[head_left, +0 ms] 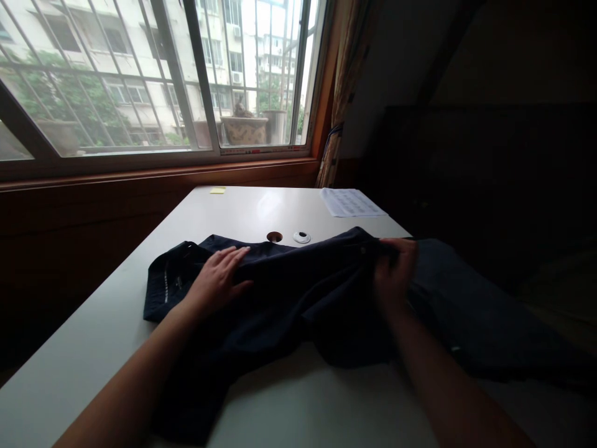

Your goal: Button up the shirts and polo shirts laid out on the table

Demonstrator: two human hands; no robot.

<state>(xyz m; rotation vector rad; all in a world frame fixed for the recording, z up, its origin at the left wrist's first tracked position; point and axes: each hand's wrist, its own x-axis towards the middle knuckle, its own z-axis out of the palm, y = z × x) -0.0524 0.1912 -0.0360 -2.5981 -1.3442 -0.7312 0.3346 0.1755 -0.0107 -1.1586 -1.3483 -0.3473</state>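
Note:
A dark navy garment (pixel 275 298) lies spread and creased over the table, part of it hanging toward the near side. Its left end has a folded, collar-like or waistband-like opening with a pale stitched strip; I cannot tell which. My left hand (pixel 218 277) rests on the cloth near that end, palm down with fingers stretched out. On the far right side, my right hand (pixel 396 267) has its fingers closed around the garment's edge, which is lifted a little. More dark blue cloth (pixel 471 305) stretches right beyond this hand; whether it joins the garment is unclear.
The white table (pixel 107 305) stands before a barred window (pixel 140 81). At its far side are a yellow note (pixel 217 190), printed paper sheets (pixel 353 203), a round cable hole (pixel 275 237) and its white cover (pixel 301 237). A curtain (pixel 342 93) hangs beside the window.

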